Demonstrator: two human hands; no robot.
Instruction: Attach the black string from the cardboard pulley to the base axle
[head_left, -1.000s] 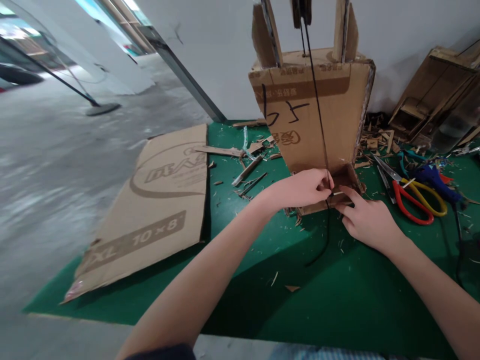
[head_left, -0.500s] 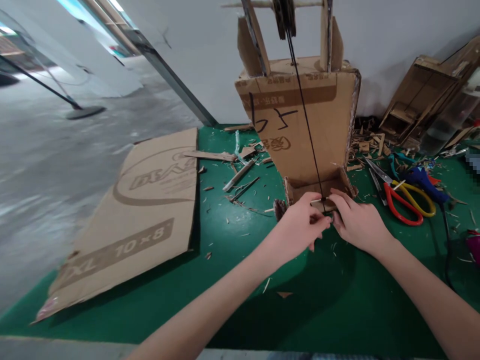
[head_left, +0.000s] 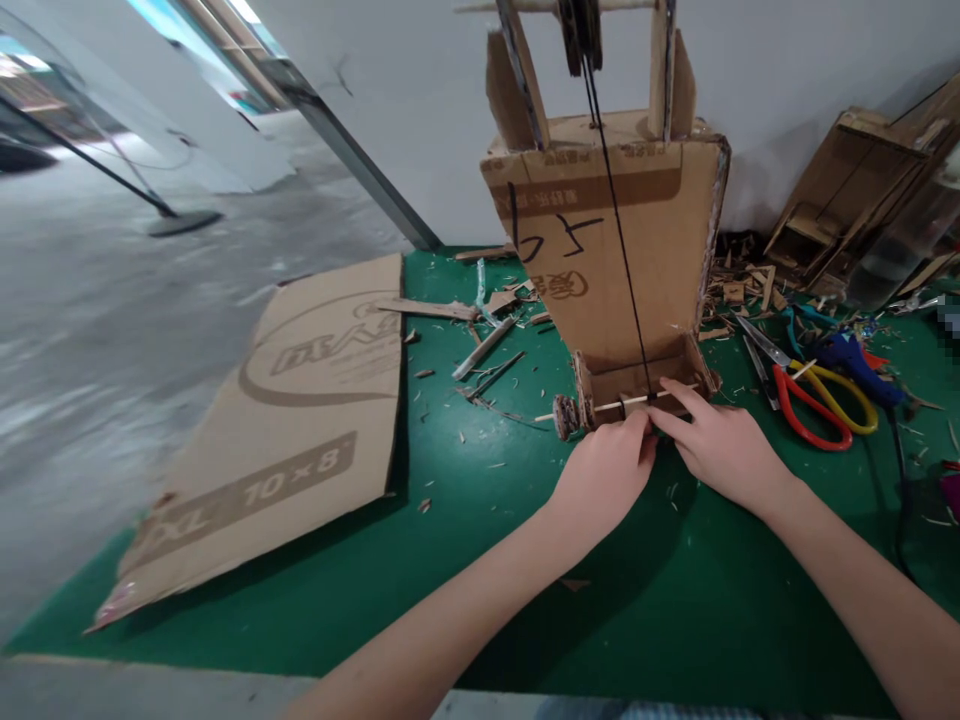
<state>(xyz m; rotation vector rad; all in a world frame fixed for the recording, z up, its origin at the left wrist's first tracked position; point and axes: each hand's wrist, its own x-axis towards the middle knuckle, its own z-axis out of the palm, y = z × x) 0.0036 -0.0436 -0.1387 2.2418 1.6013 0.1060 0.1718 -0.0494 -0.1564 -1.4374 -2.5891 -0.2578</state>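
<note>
A tall cardboard model (head_left: 607, 250) stands on the green mat (head_left: 480, 560). A black string (head_left: 615, 210) runs from a spool at its top down to a thin wooden stick (head_left: 600, 405) across its base. A small cardboard wheel (head_left: 564, 416) sits on the stick's left end. My left hand (head_left: 607, 470) is curled with its fingertips pinched at the stick where the string meets it. My right hand (head_left: 724, 445) lies beside it, fingers pressed together at the same spot. What the fingertips grip is partly hidden.
A flat cardboard sheet (head_left: 300, 410) printed "10×8" lies at the left. Red scissors (head_left: 806, 400), yellow scissors (head_left: 851, 395) and a blue glue gun (head_left: 855, 360) lie at the right. Cardboard scraps (head_left: 487, 340) litter the mat. More cardboard pieces (head_left: 855, 200) lean against the wall.
My left hand has dropped from the model's lower face to the stick at its base. The small wheel on the stick's left end has come into view. My right hand barely moved.
</note>
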